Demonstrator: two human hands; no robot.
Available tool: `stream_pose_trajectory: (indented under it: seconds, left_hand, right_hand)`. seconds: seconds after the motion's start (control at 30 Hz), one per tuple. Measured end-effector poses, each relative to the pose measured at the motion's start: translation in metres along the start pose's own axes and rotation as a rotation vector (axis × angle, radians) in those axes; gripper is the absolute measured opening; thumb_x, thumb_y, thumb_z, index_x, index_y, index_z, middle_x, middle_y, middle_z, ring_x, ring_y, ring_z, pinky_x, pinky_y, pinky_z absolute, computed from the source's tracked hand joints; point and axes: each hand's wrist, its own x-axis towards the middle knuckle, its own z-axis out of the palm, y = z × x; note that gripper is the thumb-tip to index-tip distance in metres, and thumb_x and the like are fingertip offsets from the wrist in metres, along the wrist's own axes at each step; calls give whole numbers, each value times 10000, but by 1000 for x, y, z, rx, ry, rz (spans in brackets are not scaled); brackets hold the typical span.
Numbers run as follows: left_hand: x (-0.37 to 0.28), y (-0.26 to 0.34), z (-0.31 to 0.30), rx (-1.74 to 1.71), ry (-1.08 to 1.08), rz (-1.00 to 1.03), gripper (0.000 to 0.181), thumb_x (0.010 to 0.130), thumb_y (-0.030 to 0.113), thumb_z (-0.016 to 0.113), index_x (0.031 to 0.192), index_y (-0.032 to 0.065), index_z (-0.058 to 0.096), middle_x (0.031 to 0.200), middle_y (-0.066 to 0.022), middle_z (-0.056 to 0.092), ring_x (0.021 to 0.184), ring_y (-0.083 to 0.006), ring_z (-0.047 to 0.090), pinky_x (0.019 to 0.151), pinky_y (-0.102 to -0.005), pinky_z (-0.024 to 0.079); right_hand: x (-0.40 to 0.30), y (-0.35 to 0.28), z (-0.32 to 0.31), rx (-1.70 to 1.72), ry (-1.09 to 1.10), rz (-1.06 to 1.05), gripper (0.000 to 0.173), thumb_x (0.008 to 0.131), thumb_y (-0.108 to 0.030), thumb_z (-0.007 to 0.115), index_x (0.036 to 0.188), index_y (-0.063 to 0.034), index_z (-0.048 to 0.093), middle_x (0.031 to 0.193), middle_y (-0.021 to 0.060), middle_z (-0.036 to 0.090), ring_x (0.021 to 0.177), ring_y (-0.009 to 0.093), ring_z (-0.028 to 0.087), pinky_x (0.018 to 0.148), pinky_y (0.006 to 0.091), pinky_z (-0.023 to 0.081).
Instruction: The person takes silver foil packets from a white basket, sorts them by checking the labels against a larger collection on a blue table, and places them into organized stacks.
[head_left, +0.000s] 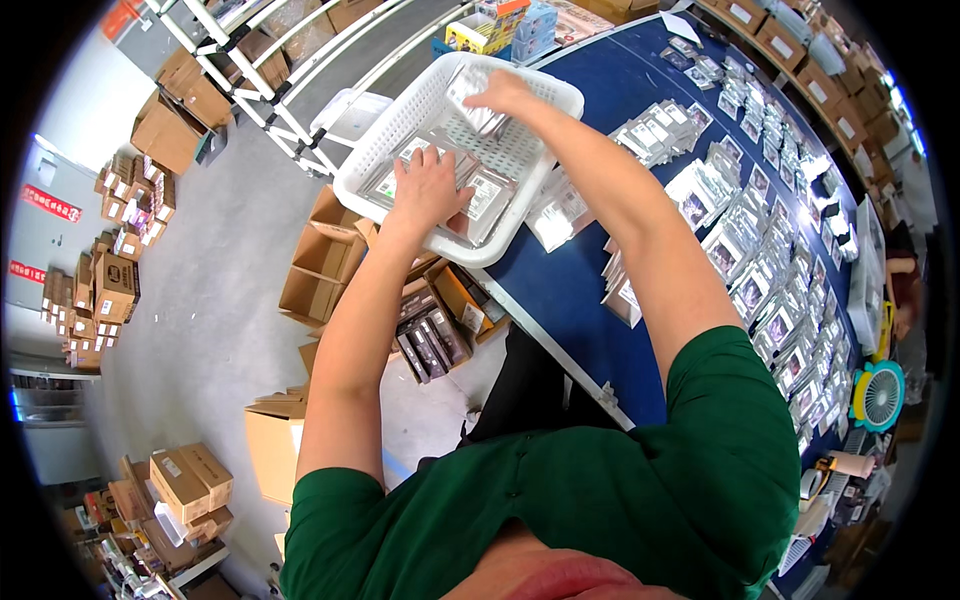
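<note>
A white perforated plastic basket (457, 255) sits at the corner of the blue-topped table, partly past its edge. Inside lie clear plastic packets (487, 196) with printed white labels, piled in its near half. My left hand (429, 187) rests on this pile, palm down and fingers apart. In the far part of the basket, my right hand (504, 94) grips a bundle of clear packets (472, 97), held tilted. The palm hides part of that bundle. Just right of the basket, another stack of packets (556, 214) lies on the table.
Many rows of packeted cards (750, 277) cover the right of the blue table (555, 300). A turquoise fan (877, 396) stands at its right end. Open cardboard boxes (322, 255) sit below the basket. A white tubular rack (277, 105) stands beyond it. Small printed boxes (487, 34) are behind.
</note>
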Motion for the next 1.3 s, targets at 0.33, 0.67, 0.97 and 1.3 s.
stream_pose_trajectory:
  seconds: [0.33,0.67,0.97,1.3]
  left_hand:
    - [-3,-10,-12,-86,373,-36,437,958,429,538,1249,112,613,1273,-163,605,1188,-368,563,1094,-603,288]
    - [-165,281,-7,-1869,8,330,584,1050,369,388,1509,32,253,1424,-204,450,1281,-310,512,1049,-416,420]
    - [-261,390,38,-1725,-419,436,411,954,108,580,1345,-1,518,1184,-130,640,1113,-178,578,958,-325,465]
    - [-246,421,33,-1757,-332,262,396,937,108,637,1301,-9,536,1203,-126,633,1031,-142,606,844,-284,517]
  right_hand:
    - [-254,-27,-96,748,309,-294,575,818,-317,786,1182,71,566,955,124,719,863,138,677,758,292,528]
    - [-561,64,-39,330,740,-23,630,765,-125,839,1274,9,493,972,91,667,848,157,638,777,292,507]
    - [-687,90,-9,41,831,346,883,681,-210,868,1404,-53,385,1338,185,513,1234,368,479,1008,441,408]
    - [-682,102,-14,597,771,357,1005,750,-94,805,1521,-23,164,1463,234,367,1329,379,430,1069,425,403]
